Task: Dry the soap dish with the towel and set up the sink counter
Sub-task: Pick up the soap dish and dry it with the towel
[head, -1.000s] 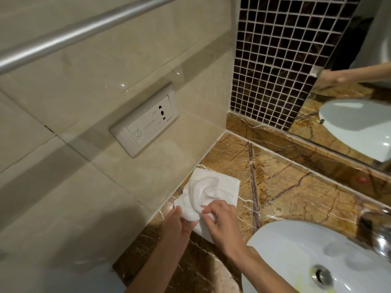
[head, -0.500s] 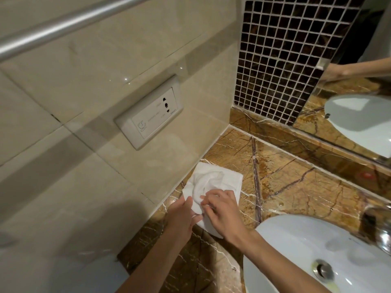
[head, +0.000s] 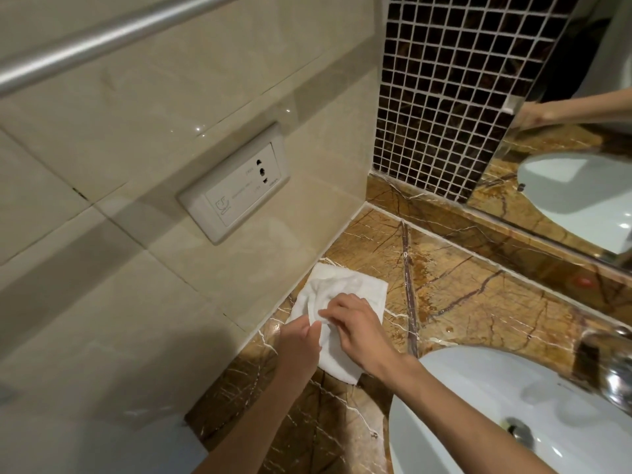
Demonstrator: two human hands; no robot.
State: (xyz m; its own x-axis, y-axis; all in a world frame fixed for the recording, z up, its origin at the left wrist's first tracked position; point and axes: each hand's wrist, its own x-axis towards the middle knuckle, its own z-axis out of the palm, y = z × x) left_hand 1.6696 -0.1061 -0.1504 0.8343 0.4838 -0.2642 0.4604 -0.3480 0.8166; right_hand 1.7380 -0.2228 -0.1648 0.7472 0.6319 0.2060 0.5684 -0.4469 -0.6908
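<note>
A white towel (head: 355,289) lies on the brown marble counter (head: 478,302) against the left wall, bunched up over a rounded lump. My left hand (head: 299,340) pinches the towel's near left edge. My right hand (head: 355,323) presses down on the towel's middle with fingers curled into the cloth. The soap dish is hidden; I cannot tell whether it is under the towel.
A white sink basin (head: 496,405) with a metal drain (head: 519,431) sits at the lower right, a chrome tap (head: 615,367) over it. The wall holds a socket plate (head: 236,183) and a metal towel rail (head: 102,39). A mirror (head: 564,165) stands behind.
Both hands have stayed on the towel, working the cloth; my right hand has shifted slightly over the lump. The camera view has drifted a little.
</note>
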